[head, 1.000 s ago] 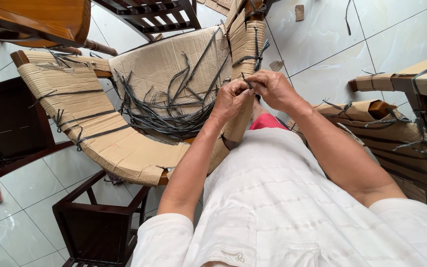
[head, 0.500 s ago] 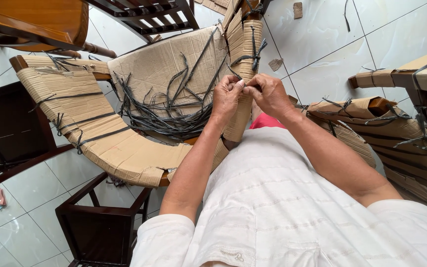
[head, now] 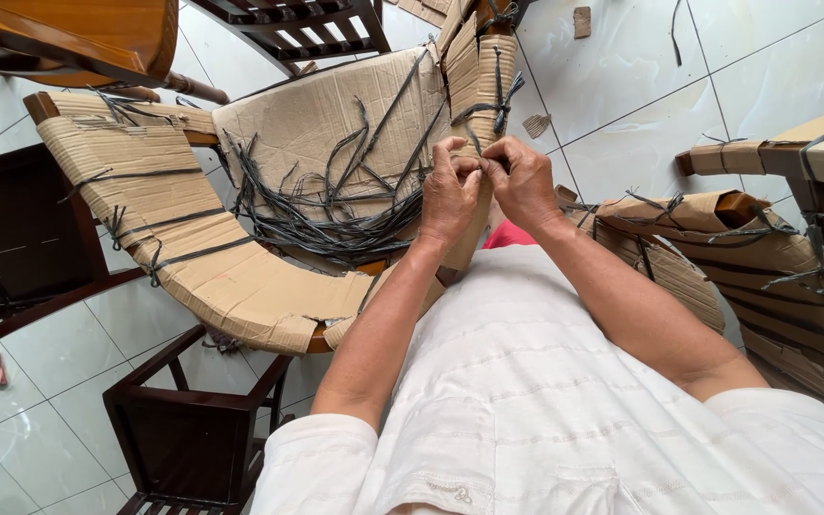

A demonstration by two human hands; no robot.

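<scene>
Both hands meet near the middle of the view, just above the person's white shirt point(head: 545, 410). The left hand point(head: 450, 195) and the right hand point(head: 522, 181) press together, knuckles touching, fingers curled inward. Between the fingertips sits a thin dark strap point(head: 477, 143), which rises toward 12 o'clock against a cardboard-wrapped chair post point(head: 474, 72). Each hand's grip is closed in a pinch on that strap, though the exact hold is hard to make out because the fingers cover it; it may be a knot.

The post belongs to a cardboard-wrapped chair point(head: 326, 124) lying at 10 to 11 o'clock from the hands, its brown wrapping bound with more dark strapping. A loose bundle of cut straps point(head: 326, 215) lies piled on its cardboard panel, just to the 9 o'clock side of the left hand. The chair's curved wrapped armrest point(head: 174, 238) sweeps from 10 o'clock down to 7 o'clock, and bare wood shows at its ends.

At 3 o'clock stands another wrapped chair point(head: 774, 267), also tied with dark straps, well apart from the hands. A dark wooden stool point(head: 183, 429) sits at 7 o'clock beneath the armrest. A polished brown wooden piece point(head: 69, 33) fills the 11 o'clock corner, and a dark slatted frame point(head: 298, 24) lies at 12 o'clock. Everything rests on a pale tiled floor point(head: 641, 67), where small cardboard scraps point(head: 581, 21) lie at 1 o'clock.
</scene>
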